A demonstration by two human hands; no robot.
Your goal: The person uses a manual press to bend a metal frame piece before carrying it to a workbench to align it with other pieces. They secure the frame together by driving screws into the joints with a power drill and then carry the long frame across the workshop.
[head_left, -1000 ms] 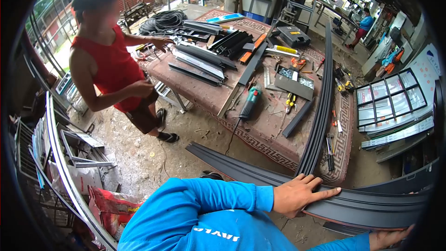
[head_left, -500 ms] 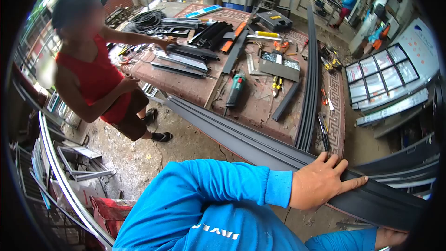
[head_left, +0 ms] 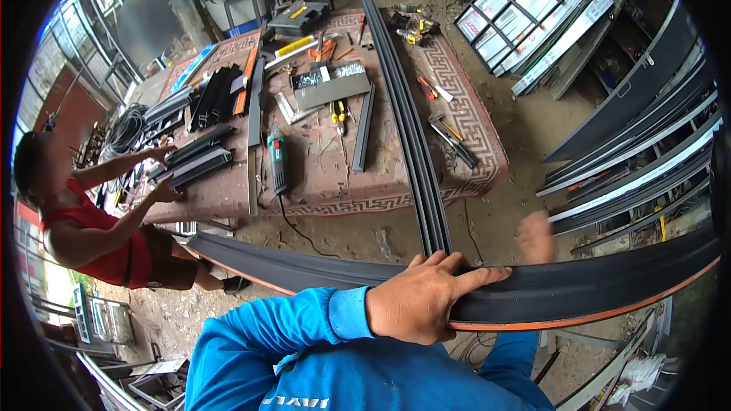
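A long dark metal profile [head_left: 594, 285] with an orange lower edge runs across in front of me. My left hand [head_left: 419, 297] is closed over it, fingers on the far side and one digit stretched along its top. Beyond the profile, my right hand [head_left: 536, 237] shows blurred; the blue sleeve [head_left: 512, 358] passes beneath, and the fingers are too smeared to make out. A bundle of long grooved dark profiles [head_left: 403, 106] lies over the table, its near end by my left hand.
A person in red [head_left: 99, 221] handles dark profiles [head_left: 194, 158] at the cloth-covered table [head_left: 320, 199]. On it lie a green angle grinder [head_left: 277, 158], yellow-handled pliers [head_left: 339, 116] and a black case [head_left: 299, 18]. More long profiles [head_left: 640, 175] are stacked at right, below a gridded frame [head_left: 519, 9].
My view has swung to the right. My right hand has come from under the profile to its far side. The other person now has both hands at the dark profiles.
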